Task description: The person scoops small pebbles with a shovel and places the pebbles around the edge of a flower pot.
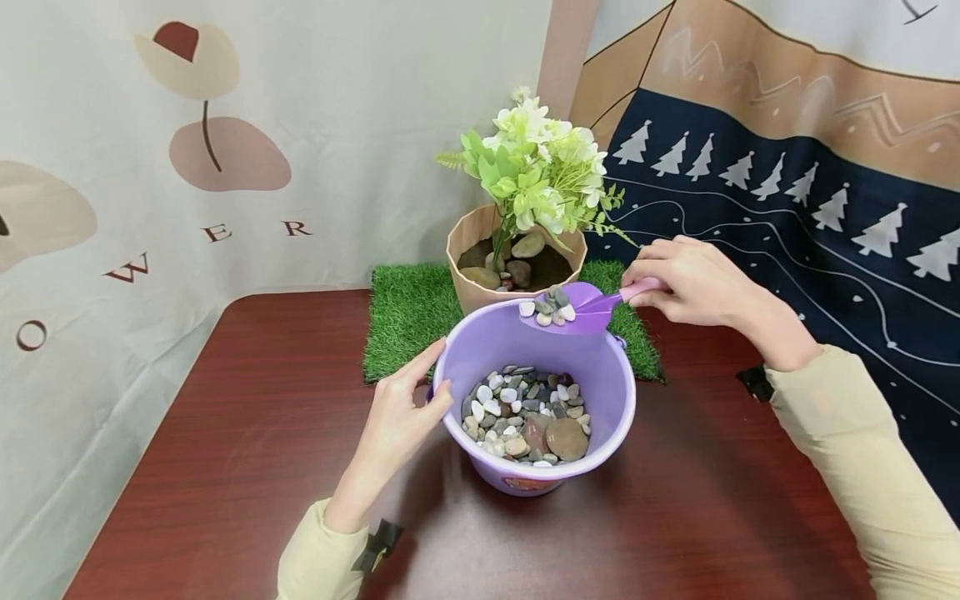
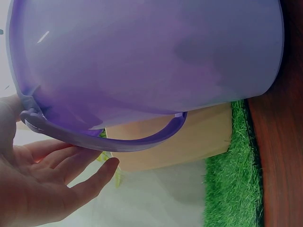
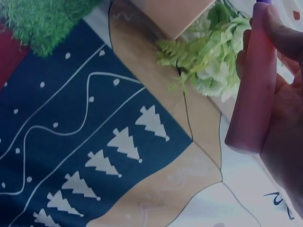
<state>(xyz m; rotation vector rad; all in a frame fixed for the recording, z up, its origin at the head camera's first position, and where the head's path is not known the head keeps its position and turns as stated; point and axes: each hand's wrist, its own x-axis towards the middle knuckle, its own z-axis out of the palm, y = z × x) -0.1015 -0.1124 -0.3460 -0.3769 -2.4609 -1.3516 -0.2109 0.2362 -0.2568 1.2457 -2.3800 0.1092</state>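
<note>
The purple shovel (image 1: 596, 310) is above the far rim of the bucket (image 1: 617, 375), toward its right side; whether blade and rim touch cannot be told. A small load of pebbles (image 1: 553, 307), grey, white and tan, lies on the blade. The right hand (image 1: 697, 279) has its fingers closed around the pink handle (image 1: 643, 288). The left hand (image 1: 397, 417) is at the bucket's left side, thumb at the rim, fingers extended and loosely spread along the outside.

The bucket stands upright, its floor covered with stones (image 1: 525, 408), a large brown one on the near right. The head view alone shows both lots of stones. The left wrist view adds the bucket's carrying loop (image 2: 118, 144), hanging against the outer wall beside the left fingers. The right wrist view shows the thumb laid along the handle and the handle's butt end projecting from the grip.

Just beyond the bucket, a tan pot (image 1: 463, 283) with white flowers (image 1: 536, 167) stands on a green grass mat (image 1: 405, 317). The tabletop (image 1: 225, 433) is reddish-brown, wood-grained and glossy. Behind it hang a pale printed cloth (image 1: 360, 150) at left and a navy-and-tan tree-patterned cloth (image 1: 750, 217) at right.
</note>
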